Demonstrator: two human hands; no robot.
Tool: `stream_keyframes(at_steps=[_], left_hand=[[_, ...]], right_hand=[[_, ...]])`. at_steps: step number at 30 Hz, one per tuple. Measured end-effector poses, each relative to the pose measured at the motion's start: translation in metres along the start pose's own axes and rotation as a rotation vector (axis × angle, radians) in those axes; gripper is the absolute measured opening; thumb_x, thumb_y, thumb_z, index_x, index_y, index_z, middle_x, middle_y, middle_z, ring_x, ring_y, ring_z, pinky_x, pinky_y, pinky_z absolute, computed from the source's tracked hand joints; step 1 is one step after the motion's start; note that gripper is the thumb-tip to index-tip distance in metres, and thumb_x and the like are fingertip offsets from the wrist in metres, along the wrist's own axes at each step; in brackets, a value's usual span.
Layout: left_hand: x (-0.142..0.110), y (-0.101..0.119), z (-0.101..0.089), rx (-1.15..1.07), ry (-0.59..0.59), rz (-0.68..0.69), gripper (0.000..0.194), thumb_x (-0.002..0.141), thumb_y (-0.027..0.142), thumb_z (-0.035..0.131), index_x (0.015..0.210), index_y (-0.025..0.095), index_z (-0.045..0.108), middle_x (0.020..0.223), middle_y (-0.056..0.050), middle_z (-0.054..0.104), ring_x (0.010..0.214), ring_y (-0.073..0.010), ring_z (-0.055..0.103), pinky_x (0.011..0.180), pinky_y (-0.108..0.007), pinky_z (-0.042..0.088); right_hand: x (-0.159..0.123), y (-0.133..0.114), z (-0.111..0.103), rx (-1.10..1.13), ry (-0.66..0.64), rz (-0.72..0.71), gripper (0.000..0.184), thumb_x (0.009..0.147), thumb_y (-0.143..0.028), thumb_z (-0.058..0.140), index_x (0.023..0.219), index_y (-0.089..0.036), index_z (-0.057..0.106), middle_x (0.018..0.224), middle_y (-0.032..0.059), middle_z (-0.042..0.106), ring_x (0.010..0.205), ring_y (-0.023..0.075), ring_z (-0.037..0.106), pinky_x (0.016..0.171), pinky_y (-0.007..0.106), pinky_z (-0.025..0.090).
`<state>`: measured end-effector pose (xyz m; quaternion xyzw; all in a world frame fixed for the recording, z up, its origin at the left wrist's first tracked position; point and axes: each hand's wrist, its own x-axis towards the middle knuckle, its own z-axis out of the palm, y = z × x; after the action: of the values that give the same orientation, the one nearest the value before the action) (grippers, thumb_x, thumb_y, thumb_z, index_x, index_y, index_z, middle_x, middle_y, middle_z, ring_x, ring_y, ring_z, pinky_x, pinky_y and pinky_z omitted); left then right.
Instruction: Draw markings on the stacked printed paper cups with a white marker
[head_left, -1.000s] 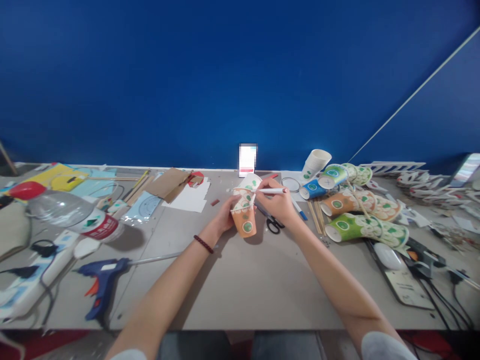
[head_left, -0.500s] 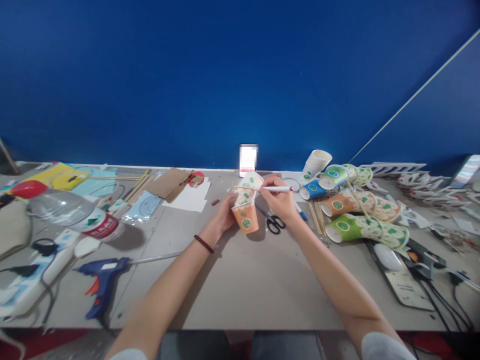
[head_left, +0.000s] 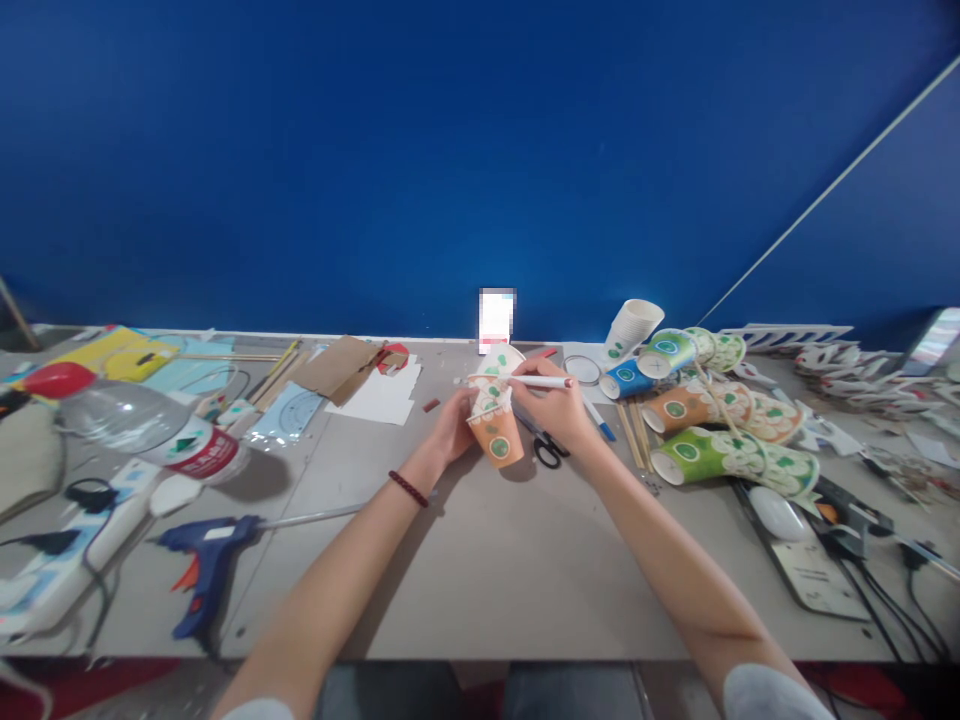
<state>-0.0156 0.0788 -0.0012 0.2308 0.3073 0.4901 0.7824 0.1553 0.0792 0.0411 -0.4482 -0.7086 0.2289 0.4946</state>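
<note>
My left hand (head_left: 454,425) is closed around the side of an orange-and-white paper cup piece (head_left: 499,440), which tilts with its orange end towards me. White paper with green leaf prints (head_left: 501,362) rises at its far end. My right hand (head_left: 553,405) grips a white marker (head_left: 541,381) with a red end, held nearly level. Its left tip reaches the white part of the cup; whether it touches I cannot tell. Black-handled scissors (head_left: 548,453) lie on the table just beyond the cup, partly behind my right hand.
Joined paper cups (head_left: 705,455), a stack of white cups (head_left: 634,328) and wooden sticks (head_left: 636,438) are at the right. A blue glue gun (head_left: 210,560), a plastic bottle (head_left: 150,420) and a power strip (head_left: 82,545) lie left. A phone (head_left: 496,318) stands against the blue wall.
The orange end of the cup has swung slightly right. My right hand and the marker have shifted a little left and down. A red strip now shows behind my right hand.
</note>
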Motion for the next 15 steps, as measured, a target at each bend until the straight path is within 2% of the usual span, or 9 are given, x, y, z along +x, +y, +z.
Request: stream_keyframes(at_steps=[4,9,15], left_hand=[[0.0001,-0.0001,-0.0009,0.012,-0.014,-0.016,0.029,0.077,0.034,0.063,0.098,0.015,0.069,0.073,-0.004,0.071,0.066,-0.02,0.063,0.072,-0.031,0.047],[-0.0007,-0.0014,0.0008,0.014,0.024,0.002,0.027,0.079,0.032,0.062,0.098,0.014,0.069,0.083,-0.007,0.073,0.074,-0.0203,0.065,0.074,-0.031,0.046],[-0.0022,-0.0007,0.0046,0.004,0.046,0.006,0.024,0.08,0.029,0.062,0.096,0.014,0.07,0.085,-0.007,0.073,0.074,-0.0193,0.065,0.071,-0.029,0.047]], right_hand=[[-0.0009,-0.0023,0.0006,-0.031,-0.006,0.004,0.008,0.082,-0.032,0.063,0.085,-0.025,0.064,0.086,0.0014,0.072,0.078,0.0198,0.066,0.072,0.032,0.051],[-0.0012,-0.0062,-0.0005,-0.053,-0.017,-0.001,0.008,0.083,-0.033,0.063,0.085,-0.025,0.065,0.086,0.0016,0.072,0.078,0.0204,0.066,0.071,0.032,0.05],[-0.001,-0.0055,-0.0001,-0.058,-0.011,-0.002,0.008,0.084,-0.032,0.062,0.085,-0.026,0.064,0.088,0.0013,0.072,0.08,0.0203,0.066,0.072,0.032,0.049]])
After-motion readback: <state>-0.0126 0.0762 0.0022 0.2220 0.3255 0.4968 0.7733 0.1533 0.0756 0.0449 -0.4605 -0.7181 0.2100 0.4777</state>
